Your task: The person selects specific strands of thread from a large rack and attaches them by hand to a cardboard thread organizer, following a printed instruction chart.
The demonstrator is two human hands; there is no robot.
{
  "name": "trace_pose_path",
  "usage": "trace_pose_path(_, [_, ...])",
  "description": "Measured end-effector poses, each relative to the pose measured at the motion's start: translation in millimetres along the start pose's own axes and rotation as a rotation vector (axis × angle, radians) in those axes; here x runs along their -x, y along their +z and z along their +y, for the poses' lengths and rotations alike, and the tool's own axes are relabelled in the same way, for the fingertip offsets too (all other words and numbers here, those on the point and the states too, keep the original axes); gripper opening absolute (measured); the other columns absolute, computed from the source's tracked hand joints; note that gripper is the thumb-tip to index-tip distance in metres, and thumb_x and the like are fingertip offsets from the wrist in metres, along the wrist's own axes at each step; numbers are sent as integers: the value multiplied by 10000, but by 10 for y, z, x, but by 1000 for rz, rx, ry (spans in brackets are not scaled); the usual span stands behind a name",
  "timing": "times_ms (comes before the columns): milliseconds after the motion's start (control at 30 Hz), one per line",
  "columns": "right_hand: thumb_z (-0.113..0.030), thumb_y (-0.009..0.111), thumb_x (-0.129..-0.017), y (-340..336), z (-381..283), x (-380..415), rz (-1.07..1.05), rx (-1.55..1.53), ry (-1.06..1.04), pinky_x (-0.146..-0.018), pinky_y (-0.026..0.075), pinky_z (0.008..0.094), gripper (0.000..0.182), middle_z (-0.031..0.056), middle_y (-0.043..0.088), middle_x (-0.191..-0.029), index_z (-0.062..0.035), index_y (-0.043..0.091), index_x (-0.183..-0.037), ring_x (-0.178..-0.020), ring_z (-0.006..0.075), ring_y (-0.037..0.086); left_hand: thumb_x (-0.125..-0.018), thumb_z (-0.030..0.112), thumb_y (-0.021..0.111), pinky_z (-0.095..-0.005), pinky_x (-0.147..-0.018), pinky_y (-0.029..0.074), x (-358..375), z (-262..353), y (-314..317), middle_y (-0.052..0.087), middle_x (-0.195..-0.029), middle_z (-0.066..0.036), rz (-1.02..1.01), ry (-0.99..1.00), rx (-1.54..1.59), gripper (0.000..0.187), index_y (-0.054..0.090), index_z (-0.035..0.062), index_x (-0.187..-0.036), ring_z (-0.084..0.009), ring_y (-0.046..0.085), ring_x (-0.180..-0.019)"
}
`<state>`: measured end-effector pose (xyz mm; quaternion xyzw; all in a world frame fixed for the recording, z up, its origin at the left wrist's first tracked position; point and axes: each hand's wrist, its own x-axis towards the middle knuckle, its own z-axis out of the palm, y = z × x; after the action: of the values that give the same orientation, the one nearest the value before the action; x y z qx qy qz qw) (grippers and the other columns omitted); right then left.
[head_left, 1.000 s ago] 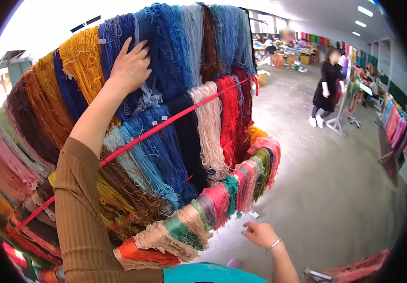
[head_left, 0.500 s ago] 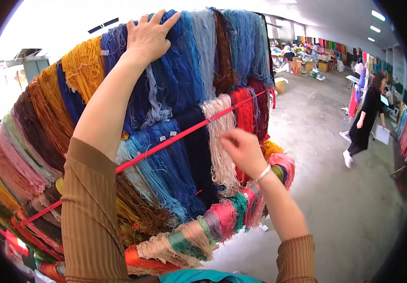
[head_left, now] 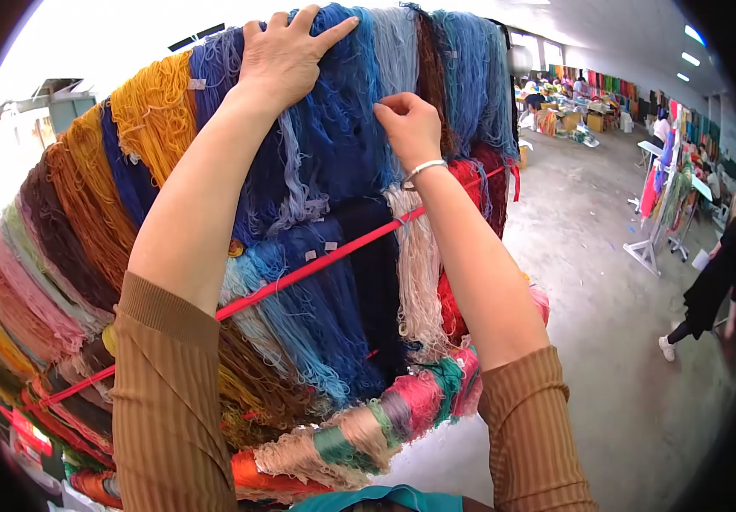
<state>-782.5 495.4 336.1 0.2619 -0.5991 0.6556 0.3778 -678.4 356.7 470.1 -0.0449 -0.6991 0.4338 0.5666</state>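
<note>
My left hand (head_left: 287, 58) lies spread over the top of the dark blue yarn (head_left: 329, 136) on the upper bar of a rack. Its fingers are apart. Right of it, my right hand (head_left: 409, 128) is in front of the blue and pale blue yarn (head_left: 396, 55), with thumb and fingertips pinched together. Whether a strand is between those fingertips is too small to tell. Golden yellow yarn (head_left: 153, 111) hangs to the left, and brown yarn (head_left: 430, 72) to the right. Below, a red bar (head_left: 325, 258) crosses in front of cream yarn (head_left: 419, 282).
More skeins in pink, brown and green hang at the left. A lower row of coloured skeins (head_left: 355, 427) runs beneath. At the right, a person in black (head_left: 709, 282) walks on the grey floor (head_left: 585, 341), near white stands (head_left: 658, 230). Tables with yarn stand farther back.
My right hand has risen from in front of the cream yarn to the blue yarn near the top. My left hand stays on the dark blue yarn. The person in black has moved right.
</note>
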Motion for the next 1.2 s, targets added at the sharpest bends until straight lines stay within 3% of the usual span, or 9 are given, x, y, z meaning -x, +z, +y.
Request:
trace_pose_path(167, [-122,689,-818,-4,65,58,57,-271,32,-657,523,297,141,101,725,-792,9,717,-859,-660,159,669,-820,69,566,-526,-955,412,-23,19,-155,481,-1425,-36,-5,-4,11,796,373,490,-1467,-266,529,-1231])
trace_pose_path(267, [-84,642,-873,-198,-154,182,-35,-569,221,-606,500,266,93,106,726,-850,8,657,-877,-617,134,643,-870,168,530,-598,-1011,380,-64,44,-234,517,-1380,-146,-219,-60,227,556,513,263,-1417,-336,486,-1276])
trace_pose_path(367, [-75,593,-915,-275,-206,172,-136,-646,289,-495,455,231,68,134,722,-875,-11,580,-935,-569,122,629,-885,185,513,-597,-974,397,-54,30,-5,539,-1334,-135,560,118,579,538,521,340,-1401,-321,525,-1205])
trace_pose_path(433, [-75,590,-917,-278,-210,171,-179,-692,327,-464,445,226,79,142,720,-866,-9,569,-955,-555,127,629,-885,183,513,-603,-984,390,-88,78,-331,531,-1350,-140,-160,-66,181,541,517,327,-1406,-332,512,-1227])
trace_pose_path(467, [-85,592,-923,-275,-204,175,-180,-702,332,-448,436,219,95,151,719,-862,-8,562,-969,-552,128,633,-885,183,513,-603,-984,390,-73,54,-137,531,-1350,-140,-159,-67,179,541,517,327,-1406,-332,512,-1227])
trace_pose_path(567, [-103,601,-931,-282,-205,184,-168,-716,339,-437,431,211,122,163,717,-856,-5,554,-987,-551,128,639,-882,183,513,-609,-990,384,-46,11,143,528,-1356,-144,598,110,508,545,515,328,-1408,-338,505,-1237])
trace_pose_path(633, [-110,608,-933,-292,-207,183,-155,-719,344,-442,435,209,133,166,717,-854,-3,553,-991,-554,128,642,-812,83,587,-538,-957,413,-11,54,25,472,-1432,-32,-35,-32,-2,799,373,489,-1466,-266,525,-1237])
trace_pose_path(1167, [-87,645,-881,-333,-245,141,-142,-737,386,-440,410,199,44,88,730,-884,-63,667,-911,-580,120,657,-844,136,591,-531,-974,429,0,53,-5,501,-1403,-49,-43,-27,-10,670,446,404,-1440,-290,536,-1232])
trace_pose_path(1200, [-79,645,-875,-341,-238,138,-137,-758,390,-438,406,198,40,85,731,-894,-71,666,-907,-582,118,657,-862,162,554,-573,-985,403,10,8,212,511,-1383,-98,227,32,208,604,479,367,-1425,-317,518,-1238])
